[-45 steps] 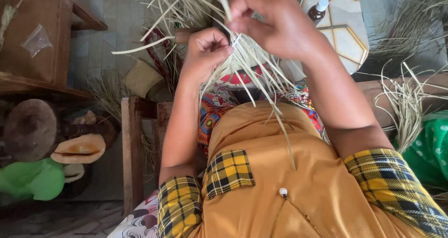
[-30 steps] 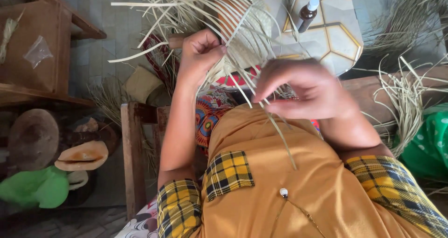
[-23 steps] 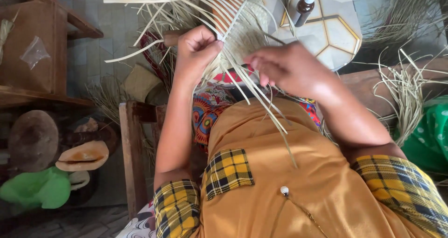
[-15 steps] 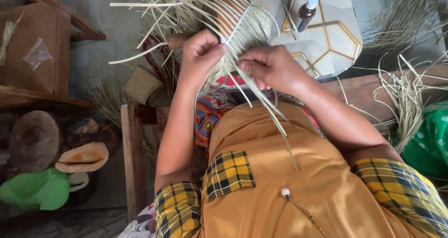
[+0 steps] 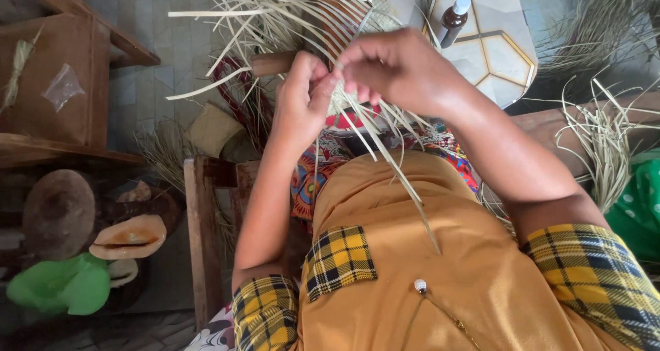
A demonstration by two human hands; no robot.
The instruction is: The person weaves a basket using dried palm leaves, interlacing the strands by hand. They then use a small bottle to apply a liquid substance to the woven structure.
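Top centre of frame: left hand (image 5: 302,100) and right hand (image 5: 399,66) meet w/ fingertips touching, both pinching pale straw strips (image 5: 385,151) of a half-woven straw piece (image 5: 295,14) that fans out above them; loose strip ends trail down over the mustard-yellow garment (image 5: 426,255) at centre. Behind the hands, partly hidden by the weave: wooden roller (image 5: 271,63), patterned hexagon-tile stool (image 5: 495,48) w/ a small brown bottle (image 5: 452,22) upright on it, top right. Right edge: loose straw bundle (image 5: 605,145) beside green dotted cloth (image 5: 636,206); left side: wooden shelf (image 5: 62,96), brown hat forms (image 5: 58,213) and a green plastic item (image 5: 58,289) lower left.
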